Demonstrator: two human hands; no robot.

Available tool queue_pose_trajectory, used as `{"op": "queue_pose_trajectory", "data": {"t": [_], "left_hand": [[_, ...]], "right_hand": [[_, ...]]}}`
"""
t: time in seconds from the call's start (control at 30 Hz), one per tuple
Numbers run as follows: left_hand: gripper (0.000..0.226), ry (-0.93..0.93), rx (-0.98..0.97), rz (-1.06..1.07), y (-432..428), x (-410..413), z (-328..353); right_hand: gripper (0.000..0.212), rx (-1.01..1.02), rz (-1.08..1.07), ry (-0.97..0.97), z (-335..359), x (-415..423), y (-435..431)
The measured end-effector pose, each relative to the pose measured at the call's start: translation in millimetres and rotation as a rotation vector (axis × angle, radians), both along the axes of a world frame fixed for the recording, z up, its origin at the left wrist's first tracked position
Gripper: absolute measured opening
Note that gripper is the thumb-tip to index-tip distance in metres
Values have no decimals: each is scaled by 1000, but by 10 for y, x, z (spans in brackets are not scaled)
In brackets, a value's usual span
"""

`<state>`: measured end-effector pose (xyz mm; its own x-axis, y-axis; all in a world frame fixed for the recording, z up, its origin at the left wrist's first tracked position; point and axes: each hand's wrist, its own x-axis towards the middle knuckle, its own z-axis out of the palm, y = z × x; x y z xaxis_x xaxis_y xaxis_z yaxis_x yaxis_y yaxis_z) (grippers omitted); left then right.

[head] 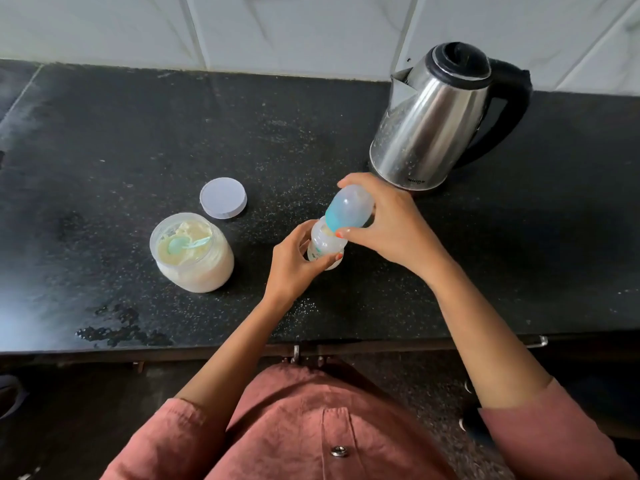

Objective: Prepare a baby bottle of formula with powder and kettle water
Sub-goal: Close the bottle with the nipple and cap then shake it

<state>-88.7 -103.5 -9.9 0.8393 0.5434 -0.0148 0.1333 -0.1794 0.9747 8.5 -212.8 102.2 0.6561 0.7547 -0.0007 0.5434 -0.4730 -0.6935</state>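
our left hand (294, 268) curls around the lower body of the baby bottle (323, 245), fingers wrapped round it. our right hand (391, 226) grips the clear domed cap (349, 206) with its blue ring, held tilted at the bottle's neck; we cannot tell whether it is seated. the bottle is near the middle of the black counter (104, 150), just in front of the steel kettle (433, 123) and to the right of the open powder jar (194, 252). a pale green scoop (183, 244) lies in the powder. the jar's round lid (223, 198) lies flat just behind the jar. whether the bottle's base touches the counter, we cannot tell.
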Motion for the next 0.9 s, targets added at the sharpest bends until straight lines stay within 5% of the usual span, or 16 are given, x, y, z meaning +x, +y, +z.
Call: {"op": "queue_pose_trajectory", "data": {"t": [0.37,0.67,0.83,0.9], "left_hand": [[60,34,30,-12,9,-1,-4],[53,33,39,21,-7,-6,-13],[56,36,64,11,1,-11,-2],[59,32,57,5,3,-8,-10]], "right_hand": [[61,-164,95,-68,-160,-104,151],[68,-250,-102,-325,-304,-180,222],[104,-108,16,208,-278,-47,103],[100,-86,129,275,-285,34,27]]}}
